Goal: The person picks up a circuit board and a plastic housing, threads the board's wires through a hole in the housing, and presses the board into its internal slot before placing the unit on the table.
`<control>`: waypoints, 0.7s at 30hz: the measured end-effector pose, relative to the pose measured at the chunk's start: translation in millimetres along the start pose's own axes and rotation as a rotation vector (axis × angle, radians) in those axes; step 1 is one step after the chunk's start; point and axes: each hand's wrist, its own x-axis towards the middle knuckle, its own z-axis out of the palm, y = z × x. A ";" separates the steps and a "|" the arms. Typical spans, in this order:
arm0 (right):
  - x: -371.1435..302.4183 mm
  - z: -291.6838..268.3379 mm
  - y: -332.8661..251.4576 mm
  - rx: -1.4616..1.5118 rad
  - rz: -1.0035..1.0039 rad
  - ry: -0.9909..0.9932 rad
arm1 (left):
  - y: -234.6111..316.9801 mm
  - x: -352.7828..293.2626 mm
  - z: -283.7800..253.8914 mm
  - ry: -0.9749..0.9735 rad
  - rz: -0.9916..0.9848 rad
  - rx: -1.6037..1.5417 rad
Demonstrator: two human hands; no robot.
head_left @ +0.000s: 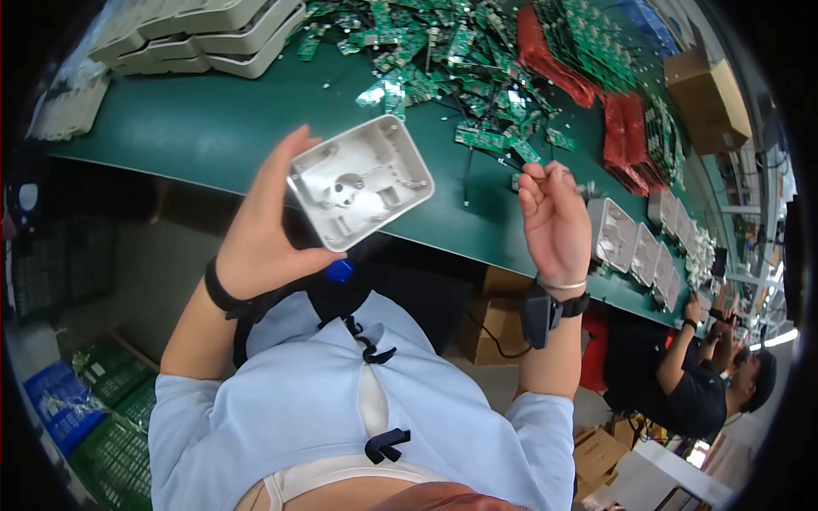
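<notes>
My left hand [268, 223] grips an open light-grey plastic housing [362, 186] by its left side, thumb along the near edge. Its hollow inside faces up and shows moulded posts, ribs and a round hole near the middle. To the right, apart from the housing, my right hand [555, 223] is raised above the bench edge with its palm turned up and its fingers curled together. Whatever sits in those fingertips, if anything, is too small to make out. Just beyond that hand lie green circuit boards [481, 138] with thin black wires.
A big heap of circuit boards [426, 60] covers the back of the green bench [187, 128]. Stacked grey housings [243, 43] stand back left. Red bags [626, 140] and a row of housings [613, 234] are on the right. A co-worker [682, 383] sits beyond.
</notes>
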 end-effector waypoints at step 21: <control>-26.7 86.4 65.9 -0.625 -0.246 -0.072 | 15.3 10.6 15.3 -0.014 0.082 0.097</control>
